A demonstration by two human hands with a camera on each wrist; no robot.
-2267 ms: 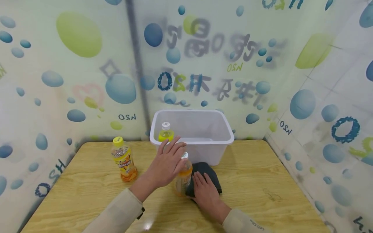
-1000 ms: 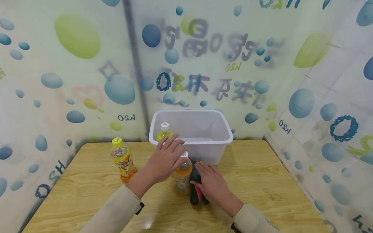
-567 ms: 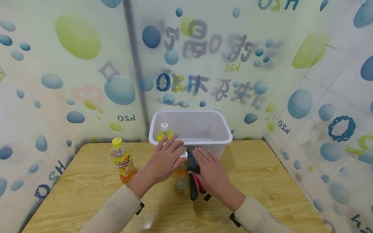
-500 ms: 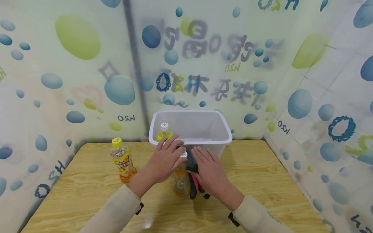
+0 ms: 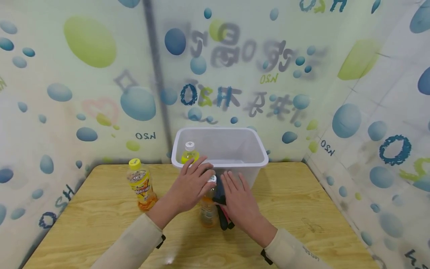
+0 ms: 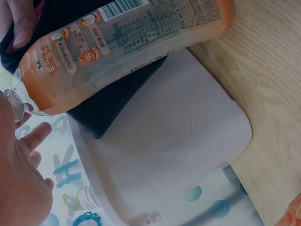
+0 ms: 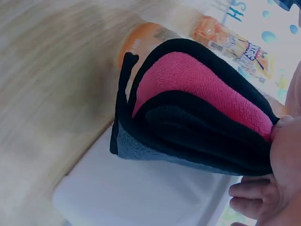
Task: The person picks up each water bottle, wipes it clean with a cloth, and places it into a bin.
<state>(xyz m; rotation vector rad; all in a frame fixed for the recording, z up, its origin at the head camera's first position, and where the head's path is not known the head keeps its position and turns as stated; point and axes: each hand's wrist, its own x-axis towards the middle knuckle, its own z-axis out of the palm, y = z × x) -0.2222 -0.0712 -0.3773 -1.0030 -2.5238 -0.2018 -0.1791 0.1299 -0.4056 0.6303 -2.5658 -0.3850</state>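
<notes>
An orange-labelled clear bottle (image 6: 155, 52) with a white cap stands upright on the table in front of the bin. My left hand (image 5: 191, 186) pinches it at the cap, fingers reaching past toward the bin. At the bottle's right side my right hand (image 5: 243, 205) holds a folded cleaning cloth (image 7: 197, 77) near its upper end, with the thumb on the near side. The cloth is dark grey outside and pink inside, with black edging. It hangs beside the bottle, and part of it shows behind the bottle in the left wrist view.
A white plastic bin (image 5: 220, 164) stands at the table's back edge, with a white-capped, yellow-green bottle (image 5: 190, 153) in its left end. A yellow-capped bottle (image 5: 142, 186) with orange liquid stands on the left of the wooden table (image 5: 295, 224). Patterned walls surround the table.
The cloth, spread broad and dark beside the bottle earlier, is now folded with pink showing. My right hand has shifted toward the bin with it. My left hand stays at the cap.
</notes>
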